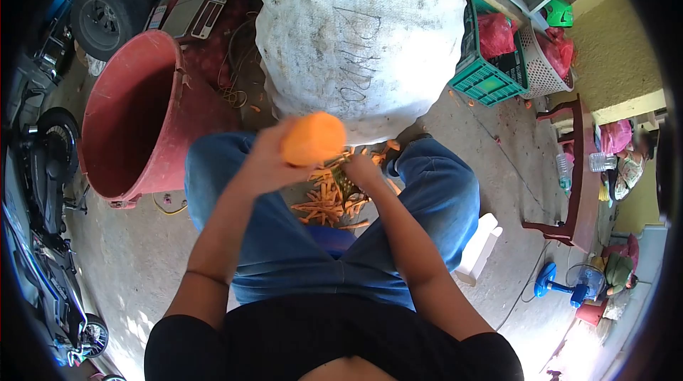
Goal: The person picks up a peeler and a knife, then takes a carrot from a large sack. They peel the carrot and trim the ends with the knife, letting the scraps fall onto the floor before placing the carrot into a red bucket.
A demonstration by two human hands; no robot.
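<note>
My left hand [267, 155], slightly blurred, is wrapped round a large smooth orange piece [314, 139], raised above my left knee. Between my knees my right hand [361, 170] has its fingers closed; whatever they hold is too small and hidden to name. Just below the right hand lies a greenish, leafy-looking thing [348, 189] that I cannot make out. Many orange peel strips [324, 202] are piled on the floor between my legs, beside and under it.
A big white sack [359, 39] stands in front of my knees. To the left is a red tub [153, 118] with a tire [110, 12] behind it. Right are a green crate [491, 82], a white basket [544, 71], a wooden frame [583, 167] and a blue fan [562, 286].
</note>
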